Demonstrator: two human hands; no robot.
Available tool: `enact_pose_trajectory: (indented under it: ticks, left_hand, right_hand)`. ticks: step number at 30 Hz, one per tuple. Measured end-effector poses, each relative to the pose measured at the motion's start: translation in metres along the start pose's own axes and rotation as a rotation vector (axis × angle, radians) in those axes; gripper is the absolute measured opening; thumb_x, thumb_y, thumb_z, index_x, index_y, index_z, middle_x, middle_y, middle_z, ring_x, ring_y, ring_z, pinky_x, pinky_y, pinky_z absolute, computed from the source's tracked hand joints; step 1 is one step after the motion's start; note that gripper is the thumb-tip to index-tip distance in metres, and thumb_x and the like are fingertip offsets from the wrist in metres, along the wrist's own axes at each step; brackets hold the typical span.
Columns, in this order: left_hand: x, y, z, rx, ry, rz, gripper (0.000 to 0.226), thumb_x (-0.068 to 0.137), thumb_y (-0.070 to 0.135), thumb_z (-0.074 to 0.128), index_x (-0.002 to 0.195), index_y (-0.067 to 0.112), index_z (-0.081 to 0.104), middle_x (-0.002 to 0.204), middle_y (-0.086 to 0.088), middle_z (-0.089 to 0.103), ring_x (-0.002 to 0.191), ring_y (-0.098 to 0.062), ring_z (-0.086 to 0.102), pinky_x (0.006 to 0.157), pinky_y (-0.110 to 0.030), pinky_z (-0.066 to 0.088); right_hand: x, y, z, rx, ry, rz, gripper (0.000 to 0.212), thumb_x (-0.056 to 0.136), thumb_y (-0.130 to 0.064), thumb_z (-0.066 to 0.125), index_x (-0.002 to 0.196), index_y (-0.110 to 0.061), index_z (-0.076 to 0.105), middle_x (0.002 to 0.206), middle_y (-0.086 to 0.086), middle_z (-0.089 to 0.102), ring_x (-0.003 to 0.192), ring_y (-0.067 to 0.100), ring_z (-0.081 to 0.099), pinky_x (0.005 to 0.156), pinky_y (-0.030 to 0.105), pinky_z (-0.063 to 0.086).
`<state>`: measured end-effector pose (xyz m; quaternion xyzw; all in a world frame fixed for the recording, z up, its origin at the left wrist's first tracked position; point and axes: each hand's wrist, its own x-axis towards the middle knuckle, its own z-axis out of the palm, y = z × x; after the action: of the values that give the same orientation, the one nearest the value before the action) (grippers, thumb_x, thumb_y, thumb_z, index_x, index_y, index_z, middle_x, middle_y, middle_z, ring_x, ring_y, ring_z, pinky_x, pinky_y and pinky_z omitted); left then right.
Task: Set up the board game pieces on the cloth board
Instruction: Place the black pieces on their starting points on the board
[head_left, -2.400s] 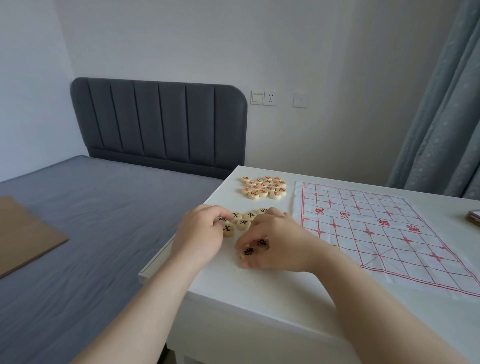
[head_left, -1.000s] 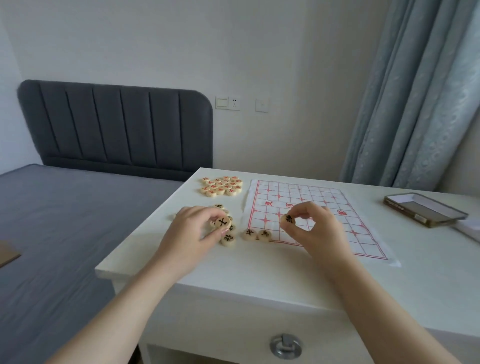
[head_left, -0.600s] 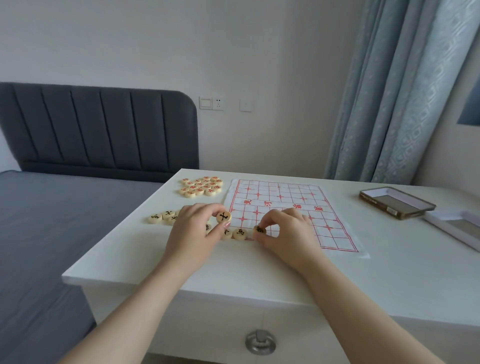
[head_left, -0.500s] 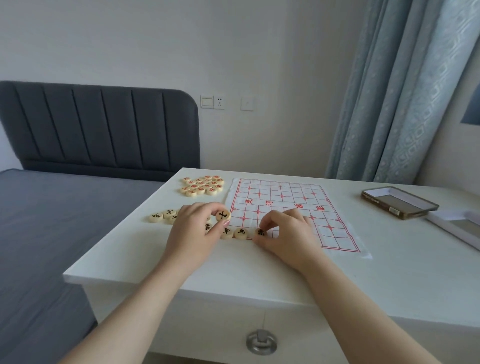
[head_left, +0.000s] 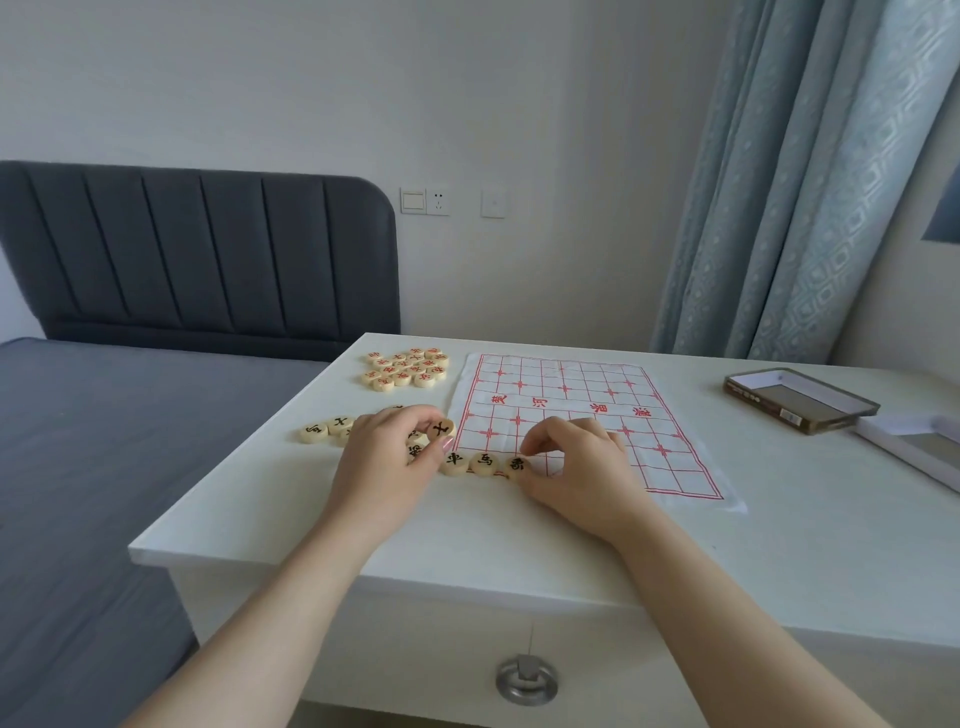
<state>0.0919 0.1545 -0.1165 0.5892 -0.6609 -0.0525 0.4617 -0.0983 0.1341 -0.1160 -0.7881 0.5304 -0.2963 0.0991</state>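
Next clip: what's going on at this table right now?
A person is setting up Chinese chess. The left hand pinches a black-marked round wooden piece; the right hand pinches a third black piece on the near edge of the white, red-gridded cloth board, beside two placed pieces. The red-marked pile lies apart.

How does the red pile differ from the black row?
The red pile is a tight cluster beside the far end of the board; the black row is three in line along the board's near edge. The red pile lies untouched; the right hand holds the black row's end piece. Both: pale round discs, face up.
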Motion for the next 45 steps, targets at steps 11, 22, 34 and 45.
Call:
enact_pose_trajectory:
  ticks: [11,22,34,45]
  left_hand:
    - [0.011,0.045,0.039,0.225,-0.395,0.337,0.03,0.088,0.04,0.054,0.116,0.031,0.058,0.119,0.015,0.057,0.121,-0.009,0.033,0.096,-0.024,0.019]
    - [0.016,0.049,0.046,0.315,-0.527,0.311,0.031,0.09,0.04,0.049,0.12,0.038,0.055,0.119,0.015,0.055,0.126,-0.008,0.029,0.101,-0.028,0.016]
    - [0.017,0.016,-0.001,0.05,-0.123,0.233,0.021,0.084,0.012,0.062,0.103,0.02,0.068,0.103,0.015,0.059,0.103,-0.002,0.039,0.085,-0.013,0.025]
    - [0.025,-0.068,-0.054,0.145,0.138,-0.07,0.032,0.087,-0.002,0.049,0.112,0.013,0.063,0.119,-0.002,0.06,0.116,-0.022,0.045,0.089,-0.021,0.029]
  right_hand:
    - [-0.003,0.016,-0.022,0.212,0.423,0.338,0.013,0.083,-0.009,0.047,0.086,-0.019,0.056,0.09,-0.006,0.06,0.104,0.019,0.047,0.092,0.036,0.039]
    - [-0.004,0.013,-0.021,0.172,0.295,0.335,0.018,0.084,-0.006,0.045,0.091,-0.015,0.06,0.087,-0.005,0.06,0.106,0.019,0.044,0.093,0.035,0.037]
    - [-0.005,-0.011,-0.01,-0.009,0.212,0.121,0.022,0.088,-0.011,0.047,0.106,-0.018,0.058,0.104,-0.008,0.062,0.095,0.011,0.036,0.085,0.024,0.028]
    - [0.053,-0.065,0.032,-0.074,0.013,-0.024,0.03,0.094,-0.014,0.038,0.111,-0.026,0.061,0.111,-0.009,0.065,0.108,0.017,0.042,0.082,0.026,0.03]
